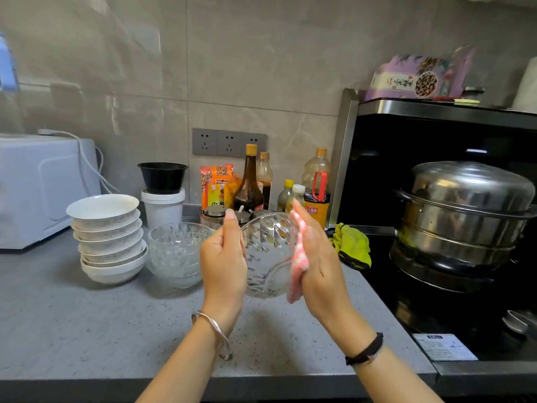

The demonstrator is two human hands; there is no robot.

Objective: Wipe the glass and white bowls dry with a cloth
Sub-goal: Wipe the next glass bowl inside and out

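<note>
I hold a cut-glass bowl (267,257) tilted above the grey counter (116,330). My left hand (223,257) grips its left wall, thumb up at the rim. My right hand (316,257) lies flat with straight fingers and presses a pink cloth (296,274) against the bowl's right outer side; its thumb is hidden. To the left on the counter stand a stack of glass bowls (177,254) and a stack of several white bowls (109,237).
Behind the bowls are a white tub with a black bowl on top (162,193), sauce bottles (250,181) and packets. A white appliance (43,187) stands far left. On the right sit a black hob with a steel steamer pot (465,216) and a yellow-green cloth (353,245).
</note>
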